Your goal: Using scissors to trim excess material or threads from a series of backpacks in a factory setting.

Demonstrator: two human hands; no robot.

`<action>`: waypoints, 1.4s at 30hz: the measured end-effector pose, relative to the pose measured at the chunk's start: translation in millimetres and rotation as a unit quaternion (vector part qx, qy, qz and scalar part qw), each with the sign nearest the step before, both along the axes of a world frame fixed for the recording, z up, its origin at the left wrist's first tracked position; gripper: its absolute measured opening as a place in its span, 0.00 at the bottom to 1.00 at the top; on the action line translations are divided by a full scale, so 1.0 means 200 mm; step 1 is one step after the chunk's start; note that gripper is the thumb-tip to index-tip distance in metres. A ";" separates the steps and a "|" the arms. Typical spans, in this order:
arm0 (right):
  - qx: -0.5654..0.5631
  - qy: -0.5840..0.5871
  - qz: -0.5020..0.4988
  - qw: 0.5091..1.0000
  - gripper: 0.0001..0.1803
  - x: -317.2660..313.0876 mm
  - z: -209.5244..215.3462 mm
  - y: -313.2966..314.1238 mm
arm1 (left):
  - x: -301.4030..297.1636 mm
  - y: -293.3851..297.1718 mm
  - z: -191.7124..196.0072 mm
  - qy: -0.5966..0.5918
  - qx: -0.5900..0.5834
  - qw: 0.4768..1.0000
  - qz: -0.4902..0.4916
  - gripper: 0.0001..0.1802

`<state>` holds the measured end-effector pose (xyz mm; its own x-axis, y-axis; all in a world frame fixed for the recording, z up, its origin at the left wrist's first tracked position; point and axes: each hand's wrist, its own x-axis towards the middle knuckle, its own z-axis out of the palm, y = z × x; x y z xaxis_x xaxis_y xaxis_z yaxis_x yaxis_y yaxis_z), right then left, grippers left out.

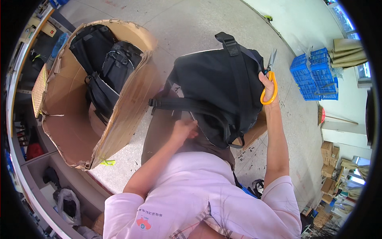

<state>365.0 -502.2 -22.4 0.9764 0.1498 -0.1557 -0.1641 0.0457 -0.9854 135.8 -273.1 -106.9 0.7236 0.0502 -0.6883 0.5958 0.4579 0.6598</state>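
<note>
A black backpack (215, 79) lies across my lap, its back side with the shoulder straps (179, 104) turned up. In my right hand (269, 87), at the pack's right edge, are scissors (272, 75) with orange handles. Their blades point away from me and stand slightly apart, beside the fabric. My left hand (185, 130) is by the pack's near left edge, below a strap. Its fingers are curled in and a little blurred; whatever they pinch, if anything, cannot be made out. Part of the pack's underside is hidden against my legs.
A large torn-edged cardboard box (131, 115) stands open at the left, several black backpacks (119, 59) inside. Blue plastic crates (314, 73) are stacked by the right wall. Cardboard boxes (328, 155) pile up at the far right. Dark scraps (248, 153) litter the speckled floor. Shelving (38, 159) lines the left.
</note>
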 end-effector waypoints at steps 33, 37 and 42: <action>0.178 0.019 -0.128 0.976 0.12 0.12 0.28 -0.21 | 0.06 -0.09 0.31 -0.135 -0.174 0.974 0.045 0.14; 0.192 0.015 -0.137 0.972 0.11 0.13 0.26 -0.24 | 0.07 -0.16 0.26 -0.114 -0.128 0.985 0.010 0.09; 0.170 -0.012 -0.167 0.971 0.09 0.11 0.31 -0.23 | 0.08 -0.18 0.26 -0.077 -0.068 0.992 -0.080 0.11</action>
<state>386.7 -548.4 39.2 0.9822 -0.1372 -0.1285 -0.0607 0.4154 -0.9076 152.7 -308.1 -55.8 0.8119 -0.1591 -0.5618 0.5650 0.4564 0.6873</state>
